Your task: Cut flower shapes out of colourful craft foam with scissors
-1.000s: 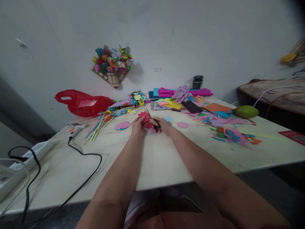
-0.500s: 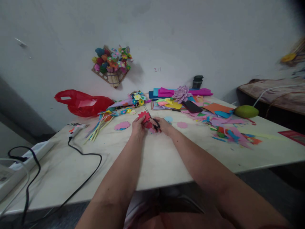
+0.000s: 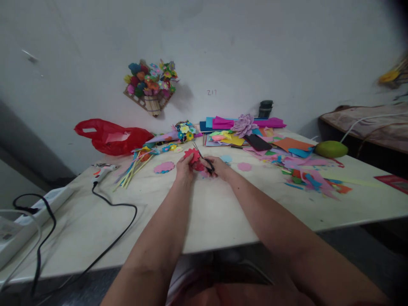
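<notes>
My left hand (image 3: 185,168) pinches a red scalloped paper piece (image 3: 191,154) above the middle of the table. Close beside it, my right hand (image 3: 219,167) is closed round the black handles of a pair of scissors (image 3: 208,165), whose thin blades point up and left beside the red piece. More red material shows between the two hands, partly hidden by the fingers. A pink scalloped disc (image 3: 164,167) lies left of my hands with blue showing under its edge. On the right lie another pink disc (image 3: 245,166) and a light blue one (image 3: 226,158).
Coloured sheets and scraps (image 3: 306,163) spread over the right of the table (image 3: 219,221). At the back left lie a red plastic bag (image 3: 111,138) and paper flowers (image 3: 185,130). A corded glue gun (image 3: 103,172) and power strip (image 3: 38,216) are at the left.
The scissor blades look slightly wider apart and the red piece has turned a little in my left hand. The whole view has shifted slightly.
</notes>
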### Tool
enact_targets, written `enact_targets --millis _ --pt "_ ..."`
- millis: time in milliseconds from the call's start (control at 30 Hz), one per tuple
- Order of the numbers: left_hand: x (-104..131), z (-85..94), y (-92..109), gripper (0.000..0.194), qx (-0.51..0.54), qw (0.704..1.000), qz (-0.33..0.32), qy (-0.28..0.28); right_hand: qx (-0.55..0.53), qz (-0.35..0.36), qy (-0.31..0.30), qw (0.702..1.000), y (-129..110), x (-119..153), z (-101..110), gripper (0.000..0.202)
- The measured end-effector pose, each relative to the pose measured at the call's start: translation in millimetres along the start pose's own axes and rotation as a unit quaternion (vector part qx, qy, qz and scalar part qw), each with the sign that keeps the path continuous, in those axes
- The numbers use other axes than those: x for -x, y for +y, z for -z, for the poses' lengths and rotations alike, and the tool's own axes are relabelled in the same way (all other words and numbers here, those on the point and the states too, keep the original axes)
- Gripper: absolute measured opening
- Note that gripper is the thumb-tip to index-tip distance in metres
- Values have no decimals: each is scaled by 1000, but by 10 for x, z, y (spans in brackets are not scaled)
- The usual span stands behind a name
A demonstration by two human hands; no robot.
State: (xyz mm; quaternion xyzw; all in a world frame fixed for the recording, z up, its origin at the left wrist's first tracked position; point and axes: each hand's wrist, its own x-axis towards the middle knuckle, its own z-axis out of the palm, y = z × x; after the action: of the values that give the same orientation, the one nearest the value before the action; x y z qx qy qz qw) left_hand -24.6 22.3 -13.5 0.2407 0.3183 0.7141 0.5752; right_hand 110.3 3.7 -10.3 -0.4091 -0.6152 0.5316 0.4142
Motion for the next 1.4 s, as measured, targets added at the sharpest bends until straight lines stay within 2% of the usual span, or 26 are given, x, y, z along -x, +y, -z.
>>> enact_targets --millis 400,833,1133,1400 --pt "-39 43 7 9 -7 1000 -7 4 26 -1 -19 999 -10 6 19 17" --pt "-55 66 19 10 -18 999 -15 23 21 -13 -6 1000 -1 -17 13 16" --pt "-36 85 23 15 -16 999 -23 -22 28 -2 -69 997 32 -6 62 20" --pt "-15 46 39 10 -21 1000 -13 3 -3 -2 -50 999 -51 69 37 18"
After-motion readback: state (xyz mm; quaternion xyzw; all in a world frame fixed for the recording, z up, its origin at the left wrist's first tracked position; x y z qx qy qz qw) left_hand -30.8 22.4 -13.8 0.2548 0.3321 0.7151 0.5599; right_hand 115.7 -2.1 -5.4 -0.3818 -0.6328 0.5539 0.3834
